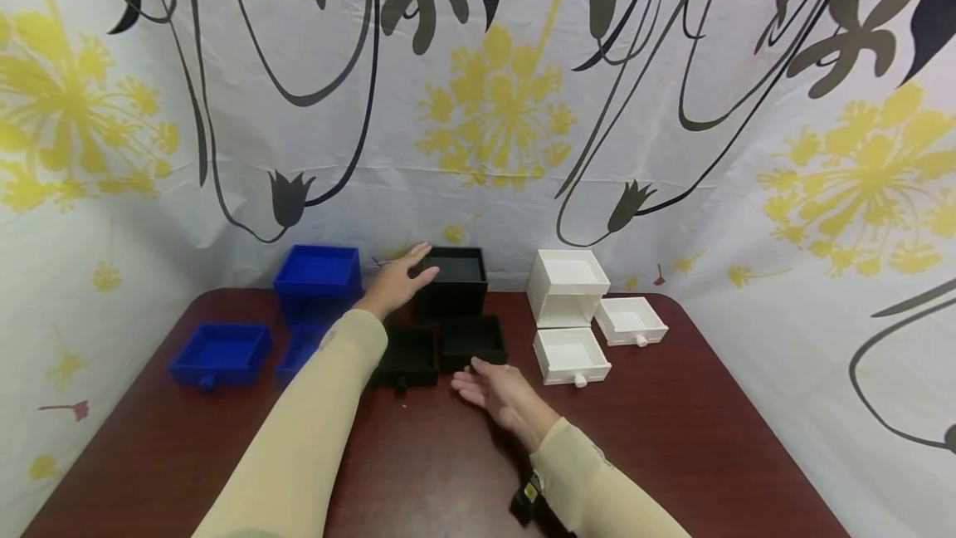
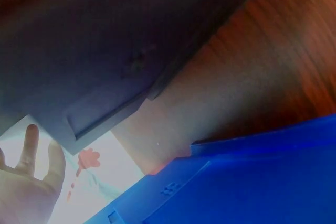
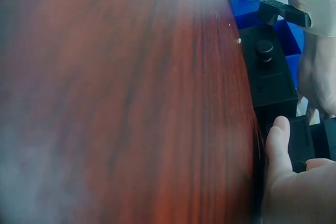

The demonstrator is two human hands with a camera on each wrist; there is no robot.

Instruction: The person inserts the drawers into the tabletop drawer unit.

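Black cabinet marking [image 2: 137,62], left wrist view only; left fingers [image 1: 413,256], right fingers [image 1: 469,388] loosely extended.

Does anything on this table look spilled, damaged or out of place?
Only a pale speck on the tabletop, just in front of the left black drawer; it looks like stray debris. Nothing else stands out.

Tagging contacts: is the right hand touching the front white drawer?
Apart. The head view shows a strip of reddish-brown tabletop between the right hand and the front white drawer.
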